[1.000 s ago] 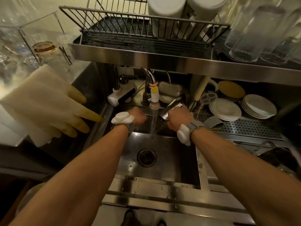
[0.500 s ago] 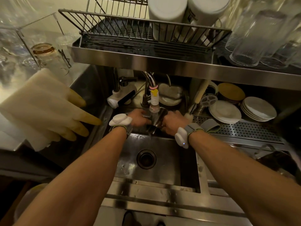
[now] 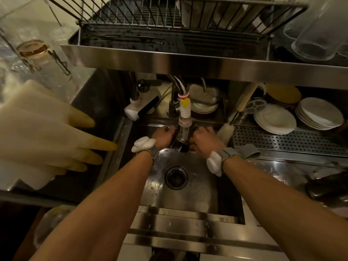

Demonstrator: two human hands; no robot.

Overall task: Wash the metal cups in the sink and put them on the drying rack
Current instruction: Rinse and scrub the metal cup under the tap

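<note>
A metal cup is held right under the tap nozzle, over the steel sink. My left hand grips its left side and my right hand grips its right side. Most of the cup is hidden by the nozzle and my fingers; only its dark lower part shows. The wire drying rack sits on the shelf above the sink, with white containers at its back.
Pale rubber gloves hang over the counter at the left. White plates are stacked right of the sink on a perforated tray, beside a bottle brush. Upturned glasses stand at upper right. A dark pan lies at the right.
My right hand brought the cup leftward under the tap, and my left hand closed onto it. My head has moved closer to the sink.
</note>
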